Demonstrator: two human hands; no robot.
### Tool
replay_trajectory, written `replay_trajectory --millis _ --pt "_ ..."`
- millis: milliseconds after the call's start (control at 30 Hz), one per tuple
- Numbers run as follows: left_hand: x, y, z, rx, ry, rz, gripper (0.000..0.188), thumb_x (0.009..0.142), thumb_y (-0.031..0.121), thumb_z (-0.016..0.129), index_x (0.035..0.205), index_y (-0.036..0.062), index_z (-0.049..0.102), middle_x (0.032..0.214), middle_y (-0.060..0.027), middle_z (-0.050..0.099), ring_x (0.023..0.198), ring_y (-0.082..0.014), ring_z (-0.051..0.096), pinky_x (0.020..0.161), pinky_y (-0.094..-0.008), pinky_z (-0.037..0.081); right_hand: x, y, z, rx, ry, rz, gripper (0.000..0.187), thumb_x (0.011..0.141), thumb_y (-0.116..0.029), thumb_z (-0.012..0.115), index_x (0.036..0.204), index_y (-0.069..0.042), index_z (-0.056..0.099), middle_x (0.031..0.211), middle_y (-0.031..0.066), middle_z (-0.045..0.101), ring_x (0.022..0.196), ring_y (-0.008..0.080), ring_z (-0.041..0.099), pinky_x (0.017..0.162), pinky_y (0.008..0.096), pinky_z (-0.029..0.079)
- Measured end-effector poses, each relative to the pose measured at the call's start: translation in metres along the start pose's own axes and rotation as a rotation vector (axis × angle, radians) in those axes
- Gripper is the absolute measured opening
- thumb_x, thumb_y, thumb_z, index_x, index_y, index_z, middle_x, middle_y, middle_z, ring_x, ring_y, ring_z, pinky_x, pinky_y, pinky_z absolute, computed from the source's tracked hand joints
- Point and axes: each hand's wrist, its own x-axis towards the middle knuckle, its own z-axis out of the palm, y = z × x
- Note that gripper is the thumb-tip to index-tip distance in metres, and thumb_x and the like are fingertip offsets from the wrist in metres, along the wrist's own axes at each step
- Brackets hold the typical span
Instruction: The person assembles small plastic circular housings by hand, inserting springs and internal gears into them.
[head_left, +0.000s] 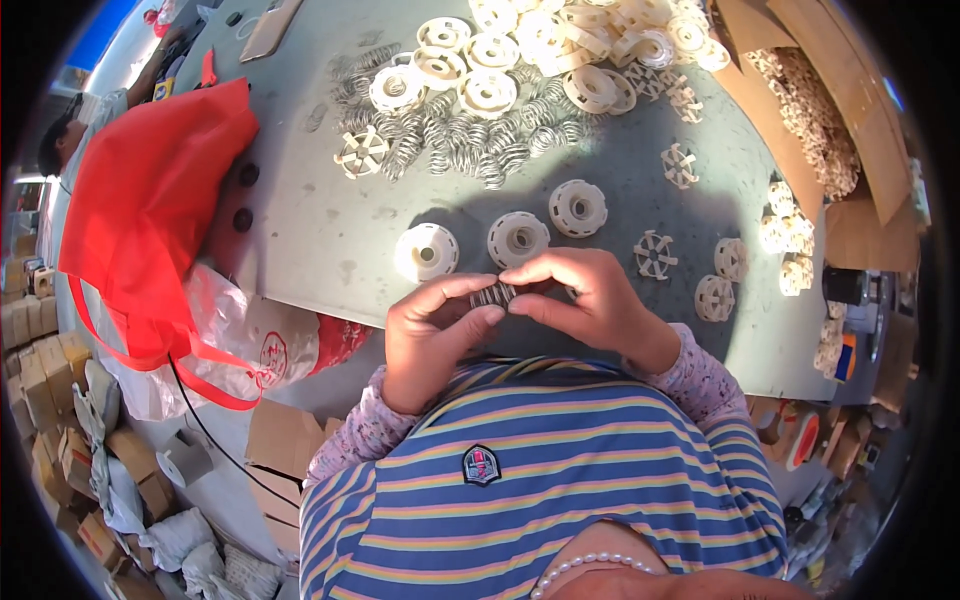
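Note:
A metal coil spring (492,295) lies sideways between my two hands, just over the table's near edge. My left hand (432,325) pinches its left part between thumb and fingers. At the other end, my right hand (580,300) closes thumb and forefinger on the spring. Just beyond my hands sit three round cream plastic housings: the left one (427,252), the middle one (518,240) and the right one (578,208). To the right lies a spoked cream plastic piece (655,255).
Loose coil springs (470,140) are heaped at the far middle, beside piled cream plastic rings (490,52). A red bag (150,190) stands on the left. Cardboard boxes (855,110) with small parts line the right edge. Two assembled wheels (714,298) lie at the right.

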Motion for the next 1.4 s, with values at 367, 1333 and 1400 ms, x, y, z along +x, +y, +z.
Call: replay_trajectory --millis 367,1333,1400 --pt "0.005 -0.002 -0.036 -0.565 -0.245 -0.875 0.031 0.109 0.034 0.066 0.108 0.0029 0.069 0.078 -0.007 0.073 0.052 -0.0118 0.063 0.046 -0.0219 0.048 0.003 -0.009 0.006 -0.669 -0.064 -0.876 0.032 0.079 -0.003 0.086 0.109 -0.003 0.075 0.113 0.0155 0.075 0.093 0.0313 0.076 0.08 0.0419 0.067" --pt "0.005 0.019 -0.055 -0.602 0.31 -0.248 0.029 0.11 0.028 0.052 0.114 0.0023 0.064 0.104 -0.0128 0.071 0.082 -0.0165 0.069 0.05 -0.0285 0.051 0.071 -0.005 0.01 -0.437 0.044 -0.524 0.016 0.088 -0.004 0.079 0.102 -0.005 0.071 0.111 0.009 0.076 0.1 0.0317 0.071 0.085 0.0413 0.057" --pt "0.005 0.009 -0.065 -0.578 0.291 -0.191 0.03 0.11 0.025 0.048 0.113 0.001 0.065 0.112 -0.0132 0.07 0.088 -0.0149 0.066 0.051 -0.0262 0.05 0.085 0.004 0.021 -0.45 0.019 -0.548 0.012 0.088 -0.005 0.079 0.097 -0.006 0.071 0.109 0.0077 0.074 0.099 0.0312 0.071 0.084 0.0415 0.057"
